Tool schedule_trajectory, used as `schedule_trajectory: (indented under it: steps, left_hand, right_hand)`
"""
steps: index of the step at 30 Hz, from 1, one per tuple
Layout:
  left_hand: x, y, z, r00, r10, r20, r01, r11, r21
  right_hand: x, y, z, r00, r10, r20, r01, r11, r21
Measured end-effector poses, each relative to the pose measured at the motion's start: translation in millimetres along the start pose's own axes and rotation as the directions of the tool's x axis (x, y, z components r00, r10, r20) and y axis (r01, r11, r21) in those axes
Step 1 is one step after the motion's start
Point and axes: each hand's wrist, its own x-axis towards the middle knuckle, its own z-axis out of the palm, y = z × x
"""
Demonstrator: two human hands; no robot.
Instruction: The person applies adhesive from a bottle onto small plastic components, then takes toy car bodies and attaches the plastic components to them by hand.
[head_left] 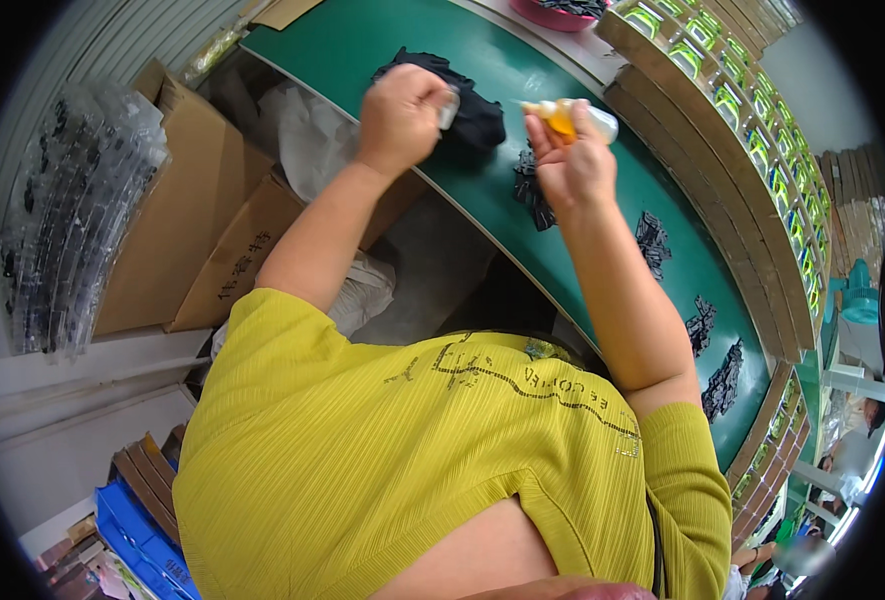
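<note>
my shirt point(412, 450): dark lettering across the front
cardboard box point(224, 258): black characters on its side
blue bag point(134, 528): small dark print

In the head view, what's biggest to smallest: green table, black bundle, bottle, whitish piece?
1. Green table
2. Black bundle
3. Bottle, in the right hand
4. Whitish piece, in the left hand; part may be hidden

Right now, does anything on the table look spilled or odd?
Nothing stands out: black parts lie in heaps, black cloth is bunched on the table, and no spill shows near the bottle in the right hand.
</note>
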Motion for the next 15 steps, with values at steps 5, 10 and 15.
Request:
schedule_trajectory:
  steps: [5,10,15]
  left_hand:
    - [31,-52,-12,0.975,-0.004,-0.224,0.056,0.972,0.226]
    - [107,-84,-34,0.859,-0.108,-0.5,0.269,0.927,0.263]
    - [90,-43,5,0.985,-0.163,-0.05,0.156,0.745,0.648]
  right_hand:
    - [-13,-36,-7,0.999,-0.044,-0.017,0.043,0.998,-0.042]
    - [-18,-53,-20,1.0,-0.005,-0.03,0.008,0.993,0.115]
    - [-21,-66,-40,0.997,-0.004,-0.071,0.015,0.988,0.152]
